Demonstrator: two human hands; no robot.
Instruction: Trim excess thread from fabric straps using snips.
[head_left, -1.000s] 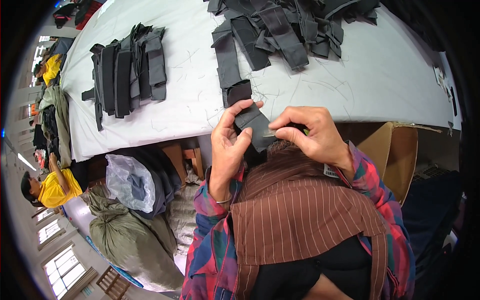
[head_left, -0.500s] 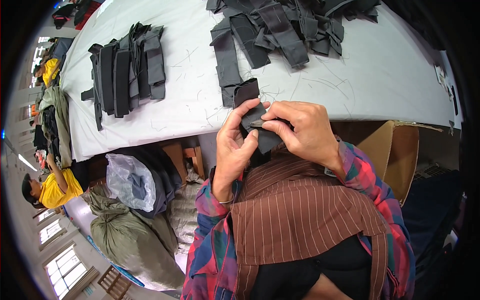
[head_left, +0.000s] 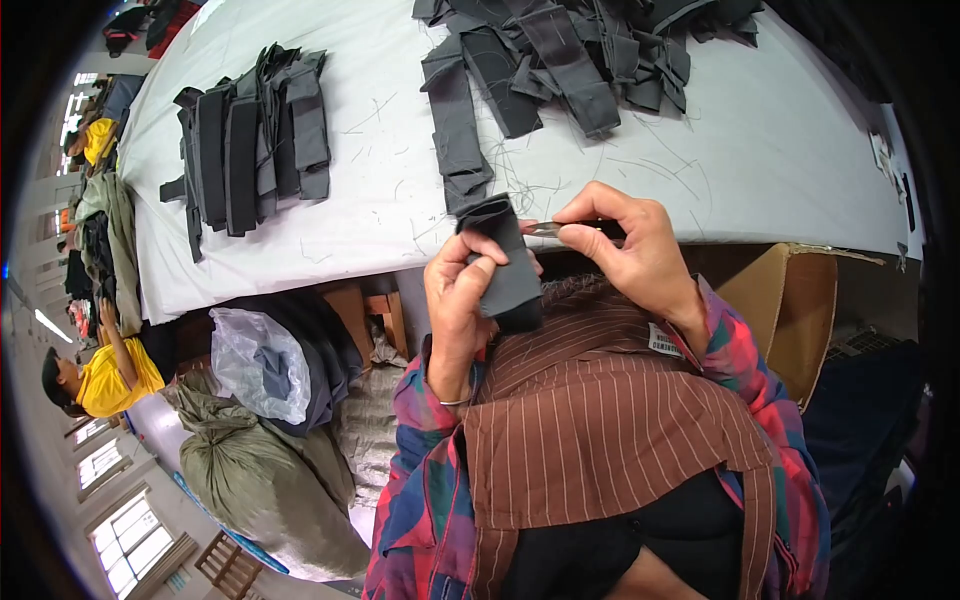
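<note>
My left hand grips a folded dark grey fabric strip between thumb and fingers, just off the table's near edge. One end of the strip stands up beyond the fingers. My right hand is closed round thread snips, their slim metal tip pointing left. That tip is beside the strip's right edge; whether it touches is unclear. Beyond my left hand lies another grey strip, joined to a loose heap of similar strips.
A neater pile of grey strips lies on the left of the white-covered table, among thread ends. Below stand a plastic-lined bag, a tied olive sack and an open cardboard box. A person in yellow works at far left.
The strip has been turned and lowered in my left hand, showing a broader flat face. My right hand has drawn the snips off the fabric, to the right and slightly up.
</note>
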